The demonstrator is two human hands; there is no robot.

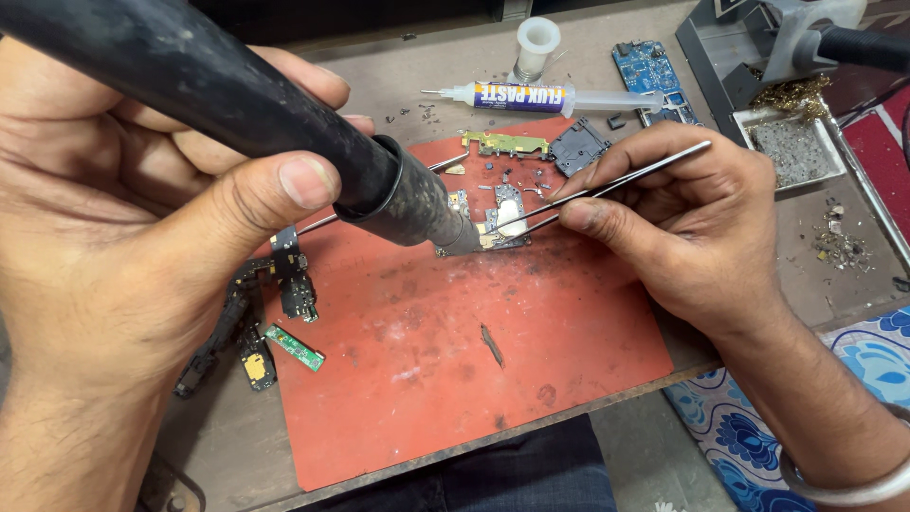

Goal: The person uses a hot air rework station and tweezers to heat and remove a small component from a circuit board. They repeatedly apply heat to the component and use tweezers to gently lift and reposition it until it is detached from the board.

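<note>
My left hand [123, 218] grips a thick black hot-air tool handle [237, 104], close to the camera, with its nozzle [455, 232] pointed down at a small circuit board [507, 223] on a red work mat [455, 351]. My right hand [682, 218] pinches thin metal tweezers [616, 180], and their tips touch the board's right side beside a shiny metal shield. The nozzle covers the board's left part.
A flux syringe [540, 97] lies behind the mat beside a white cap [537, 43]. A blue circuit board [649, 76], a soldering stand [758, 57] with brass wool, a grey tray [791, 147], loose small parts, black flex pieces [284, 284] and a green strip [294, 348] surround the mat.
</note>
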